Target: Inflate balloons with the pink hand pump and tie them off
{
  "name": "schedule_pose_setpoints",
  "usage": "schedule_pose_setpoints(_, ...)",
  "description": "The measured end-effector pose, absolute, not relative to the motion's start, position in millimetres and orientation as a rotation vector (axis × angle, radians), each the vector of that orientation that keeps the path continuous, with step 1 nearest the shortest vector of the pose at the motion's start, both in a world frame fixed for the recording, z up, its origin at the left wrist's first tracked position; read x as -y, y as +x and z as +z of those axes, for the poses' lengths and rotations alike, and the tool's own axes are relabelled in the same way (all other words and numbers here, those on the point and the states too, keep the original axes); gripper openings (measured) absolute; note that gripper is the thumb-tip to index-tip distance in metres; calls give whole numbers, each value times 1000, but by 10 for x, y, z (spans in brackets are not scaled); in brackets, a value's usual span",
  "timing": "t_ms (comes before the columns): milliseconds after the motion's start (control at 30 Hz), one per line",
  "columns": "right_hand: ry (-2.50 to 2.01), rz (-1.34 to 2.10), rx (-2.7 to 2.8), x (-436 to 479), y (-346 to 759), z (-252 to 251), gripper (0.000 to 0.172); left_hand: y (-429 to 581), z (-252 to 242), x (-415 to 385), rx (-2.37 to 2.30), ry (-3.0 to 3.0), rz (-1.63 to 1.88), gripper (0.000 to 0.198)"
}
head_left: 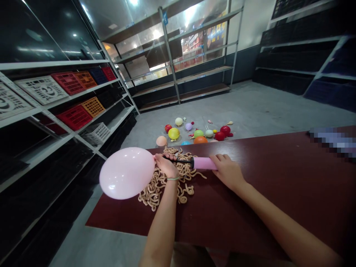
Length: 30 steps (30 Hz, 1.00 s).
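My left hand is closed around the neck of an inflated pale pink balloon, holding it on the black nozzle of a pink hand pump. The balloon hangs out past the left end of the dark red table. My right hand grips the pump's pink barrel from the right. Under my left hand lies a pile of tan uninflated long balloons on the table.
Several small inflated balloons of mixed colours lie on the grey floor beyond the table. Metal shelves with coloured plastic crates line the left wall. More shelving stands at the back and right. A blurred object sits at the table's far right.
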State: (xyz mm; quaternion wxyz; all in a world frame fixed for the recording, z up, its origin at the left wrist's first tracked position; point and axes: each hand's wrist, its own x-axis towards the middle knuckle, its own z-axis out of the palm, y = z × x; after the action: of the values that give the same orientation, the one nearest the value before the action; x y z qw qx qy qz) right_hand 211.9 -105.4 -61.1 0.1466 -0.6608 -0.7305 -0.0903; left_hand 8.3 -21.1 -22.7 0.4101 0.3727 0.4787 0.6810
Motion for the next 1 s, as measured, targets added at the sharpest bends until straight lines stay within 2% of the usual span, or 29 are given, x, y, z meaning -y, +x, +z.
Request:
schedule_pose_setpoints(200,-1829,-164,2167,1102,1942,-614,51,338,-393,255,-941,585,1846,44)
schedule_pose_setpoints(467,-1905,-341,2072,946,2459,-630,45,188,-273,204,-803,570,1959,37)
schedule_pose_setpoints(667,-1903,-311,2071,1007,2241,-612,38,196,-243,236,-795,523,2010,33)
schedule_pose_setpoints(900,-1800,-228,2114,1031,2063,-630,48,452,-288,340,-805,597,1875,42)
schedule_pose_setpoints(1000,-1815,-269,2108,967,2271,-645,48,422,-268,325,-820,620,1905,39)
